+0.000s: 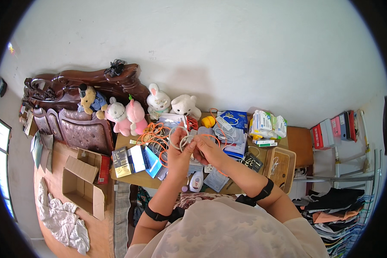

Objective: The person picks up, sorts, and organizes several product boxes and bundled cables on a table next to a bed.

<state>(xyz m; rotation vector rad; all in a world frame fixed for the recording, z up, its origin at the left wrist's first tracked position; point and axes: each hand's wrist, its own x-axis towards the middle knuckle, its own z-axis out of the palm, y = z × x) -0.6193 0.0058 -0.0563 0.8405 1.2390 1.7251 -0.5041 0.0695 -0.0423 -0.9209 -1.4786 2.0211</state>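
Observation:
Both hands meet over the cluttered table, closed around a looped white cable (185,141). My left hand (179,154) grips the coil from the left, with part of the loop rising above its fingers. On the other side my right hand (207,148) pinches the same cable, its fingertips touching the left ones. A tangle of orange cables (152,136) lies just left of the hands. Below them stands a white bottle (196,181), with a grey flat packet (216,179) beside it. The fingers hide part of the coil.
Plush toys (158,102) line the table's back edge. Blue packets (234,119) and white-green packs (267,124) lie right of them. A woven tray (291,165) holds a white cable at the right end. An open cardboard box (75,189) sits left; hung clothes (335,210) are lower right.

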